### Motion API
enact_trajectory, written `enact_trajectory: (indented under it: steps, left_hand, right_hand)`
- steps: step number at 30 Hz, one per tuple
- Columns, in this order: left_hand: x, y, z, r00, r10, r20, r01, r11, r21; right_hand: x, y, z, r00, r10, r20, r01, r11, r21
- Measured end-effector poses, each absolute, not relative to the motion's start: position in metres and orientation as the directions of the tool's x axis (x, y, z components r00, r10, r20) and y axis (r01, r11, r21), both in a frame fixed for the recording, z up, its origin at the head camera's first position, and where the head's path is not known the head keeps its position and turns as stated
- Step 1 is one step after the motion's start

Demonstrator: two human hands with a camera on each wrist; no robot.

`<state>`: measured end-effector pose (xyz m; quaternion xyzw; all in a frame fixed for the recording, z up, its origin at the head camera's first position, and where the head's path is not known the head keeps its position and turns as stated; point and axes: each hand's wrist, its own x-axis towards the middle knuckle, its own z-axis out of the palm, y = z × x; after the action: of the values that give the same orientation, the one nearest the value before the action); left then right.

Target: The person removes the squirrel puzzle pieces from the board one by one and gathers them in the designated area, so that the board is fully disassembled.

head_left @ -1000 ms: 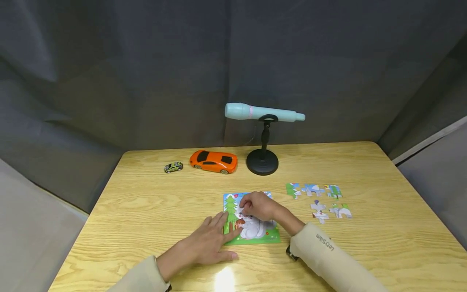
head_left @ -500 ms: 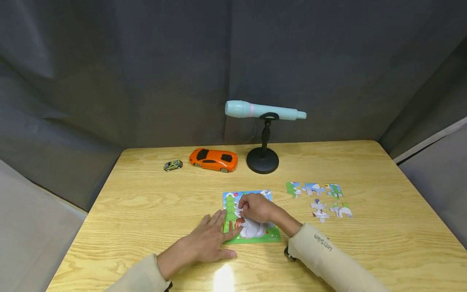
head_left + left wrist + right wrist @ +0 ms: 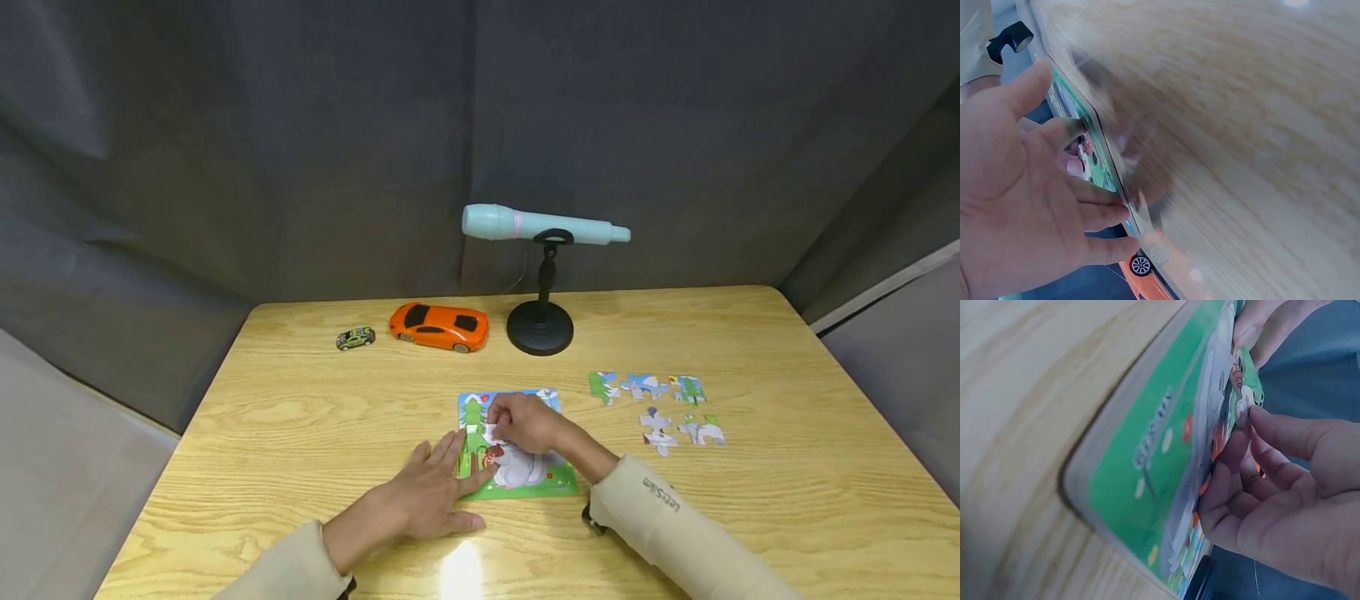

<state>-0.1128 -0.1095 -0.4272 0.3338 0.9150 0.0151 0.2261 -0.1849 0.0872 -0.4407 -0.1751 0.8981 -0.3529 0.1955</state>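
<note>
The puzzle board [image 3: 517, 446] lies flat on the wooden table [image 3: 300, 417], near its front middle. The left hand [image 3: 427, 496], fingers straight and spread, presses the board's edge at 9 o'clock, while the right hand [image 3: 525, 422] pinches a puzzle piece [image 3: 1242, 387] over the board's centre; loose puzzle pieces [image 3: 660, 404] lie at 3 o'clock

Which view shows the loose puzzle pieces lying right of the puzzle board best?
The head view: all five loose puzzle pieces lie clear on the table. Neither wrist view shows them, only the puzzle board up close.
</note>
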Motion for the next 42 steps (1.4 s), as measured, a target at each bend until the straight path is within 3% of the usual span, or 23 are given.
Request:
enact_trajectory:
  steps: [25,36,42]
  left_hand:
    - [-0.114,-0.107,-0.423,-0.673,0.614,-0.412,0.601,0.779,0.178]
    - [-0.113,-0.107,-0.424,-0.677,0.61,-0.412,0.586,0.785,0.199]
    - [-0.112,-0.106,-0.422,-0.683,0.603,-0.413,0.563,0.794,0.229]
  right_hand:
    - [-0.187,0.093,-0.436,-0.813,-0.533,-0.236,-0.183,0.619,-0.764]
    - [-0.188,0.147,-0.426,-0.816,-0.556,-0.159,-0.193,0.521,-0.831]
    - [-0.187,0.178,-0.428,-0.829,-0.529,-0.183,-0.147,0.521,-0.841]
